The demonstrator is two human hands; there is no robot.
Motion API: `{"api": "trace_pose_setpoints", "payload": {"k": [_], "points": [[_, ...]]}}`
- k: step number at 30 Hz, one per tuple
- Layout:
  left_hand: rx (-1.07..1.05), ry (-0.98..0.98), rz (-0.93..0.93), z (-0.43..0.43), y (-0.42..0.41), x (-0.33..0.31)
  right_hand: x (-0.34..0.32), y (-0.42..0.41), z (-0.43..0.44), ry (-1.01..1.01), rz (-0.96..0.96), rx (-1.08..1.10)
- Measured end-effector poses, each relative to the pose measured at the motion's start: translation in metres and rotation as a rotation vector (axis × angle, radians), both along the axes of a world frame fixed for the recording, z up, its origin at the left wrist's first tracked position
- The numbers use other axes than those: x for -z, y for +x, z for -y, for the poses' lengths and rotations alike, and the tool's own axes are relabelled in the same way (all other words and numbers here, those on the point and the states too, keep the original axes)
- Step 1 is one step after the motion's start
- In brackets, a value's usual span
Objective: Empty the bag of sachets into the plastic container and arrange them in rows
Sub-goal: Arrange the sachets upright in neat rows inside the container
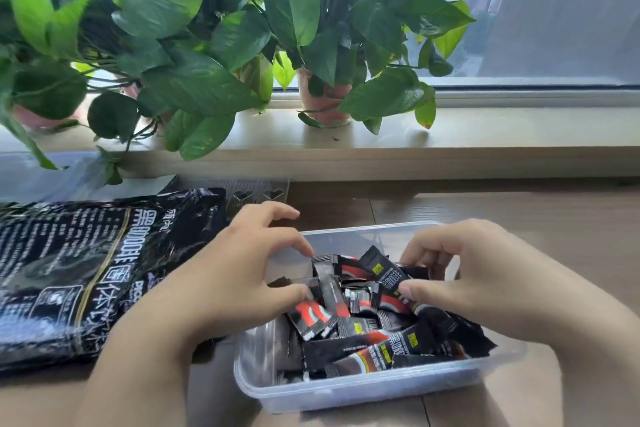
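container: clear plastic container set on the wooden table, nearest the camera
sachets: loose black-and-red sachets heaped inside in no order, no rows seen
left hand: left hand reached in over the left rim, fingers curled; dark sachet pinched between thumb and index
right hand: right hand over the far right part, fingers curled; yellow-marked sachet pinched between thumb and fingertips
bag: black foil bag laid flat just left of the container, under the left forearm
lid: clear lid seen behind the bag
sill: potted pothos plants lined on the windowsill, window behind
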State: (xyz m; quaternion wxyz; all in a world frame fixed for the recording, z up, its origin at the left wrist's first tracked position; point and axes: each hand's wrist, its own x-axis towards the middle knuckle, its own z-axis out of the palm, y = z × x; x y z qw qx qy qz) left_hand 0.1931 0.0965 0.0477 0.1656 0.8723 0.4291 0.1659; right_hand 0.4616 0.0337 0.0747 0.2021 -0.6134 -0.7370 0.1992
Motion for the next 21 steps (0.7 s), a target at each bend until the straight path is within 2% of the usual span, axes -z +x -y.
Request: {"api": "trace_pose_setpoints", "payload": {"k": [8,15,21], "points": [[-0.110,-0.031,-0.183,0.004,-0.007,-0.002,0.000,-0.004,0.003,0.121,0.094,0.058],[-0.051,-0.043,-0.124,-0.011,-0.014,-0.005,0.006,-0.007,-0.006,0.020,0.114,-0.030],[0.037,0.145,-0.083,-0.003,-0.014,-0.018,0.004,-0.006,-0.007,0.040,0.075,-0.055]]}}
